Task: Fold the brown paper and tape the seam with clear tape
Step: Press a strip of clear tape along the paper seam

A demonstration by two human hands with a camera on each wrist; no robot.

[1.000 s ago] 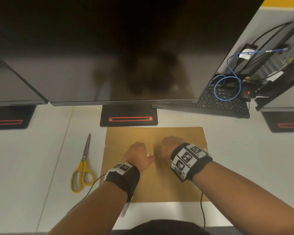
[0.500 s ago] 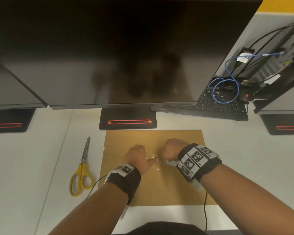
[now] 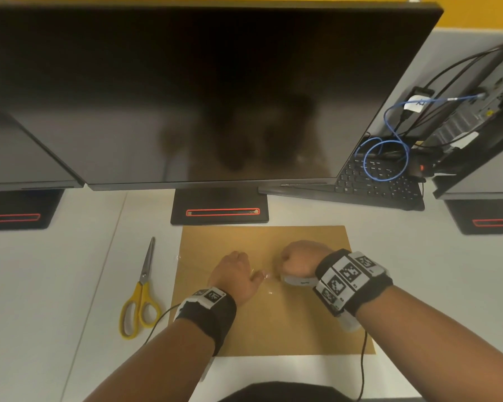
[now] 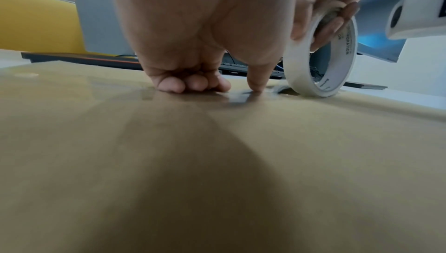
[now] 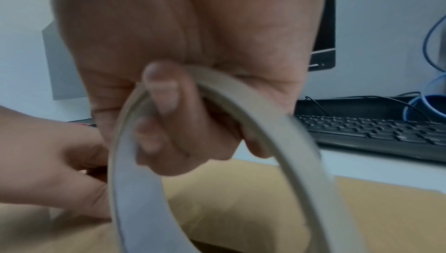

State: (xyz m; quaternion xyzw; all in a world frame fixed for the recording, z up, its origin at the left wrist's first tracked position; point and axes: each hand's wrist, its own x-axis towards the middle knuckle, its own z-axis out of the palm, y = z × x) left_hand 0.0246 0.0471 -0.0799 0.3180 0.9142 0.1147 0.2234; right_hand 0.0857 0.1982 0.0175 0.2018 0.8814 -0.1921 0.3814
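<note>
The folded brown paper (image 3: pixel 273 320) lies flat on the white desk in front of me. My left hand (image 3: pixel 235 274) rests on its middle with fingers curled under, and the thumb (image 4: pixel 255 83) presses a strip of clear tape (image 4: pixel 270 90) onto the paper. Just to the right, my right hand (image 3: pixel 298 258) grips the white tape roll (image 4: pixel 321 62), fingers hooked through its core. The roll (image 5: pixel 135 209) stands on edge, touching the paper. From the head view the roll is hidden under the right hand.
Yellow-handled scissors (image 3: pixel 141 294) lie left of the paper. A large dark monitor (image 3: pixel 209 97) and its stand base (image 3: pixel 219 210) sit just behind the paper. A black keyboard (image 3: pixel 375 184) and a blue cable (image 3: pixel 386 161) are at the back right.
My right hand has drawn the roll a little to the right, away from the left hand. The left hand has stayed pressed on the paper.
</note>
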